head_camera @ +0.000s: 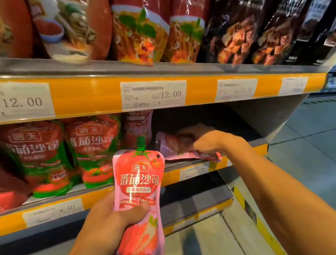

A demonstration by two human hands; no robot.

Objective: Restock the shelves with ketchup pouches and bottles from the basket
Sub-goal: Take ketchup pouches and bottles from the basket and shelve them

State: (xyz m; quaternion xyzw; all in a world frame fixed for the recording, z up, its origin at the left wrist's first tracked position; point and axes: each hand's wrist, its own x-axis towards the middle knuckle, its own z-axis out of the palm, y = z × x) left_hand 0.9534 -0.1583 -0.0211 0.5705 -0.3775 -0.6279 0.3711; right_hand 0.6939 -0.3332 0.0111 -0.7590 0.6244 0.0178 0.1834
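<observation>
My left hand [106, 223] grips a pink ketchup pouch [137, 178] with a green spout, held upright in front of the middle shelf [191, 172]. A second pink pouch seems to sit behind it in the same hand. My right hand [201, 140] reaches into the dark gap on that shelf and holds another pink pouch [173, 149] that lies flat on the shelf board. Red and green ketchup pouches [88, 149] stand in rows to the left of the gap. The basket is out of view.
The upper shelf [169, 72] carries large red sauce bags [71, 13] and black bags [248, 31] above orange price strips. A lower shelf edge [194, 213] juts out below. Grey floor tiles [319, 146] run along the right.
</observation>
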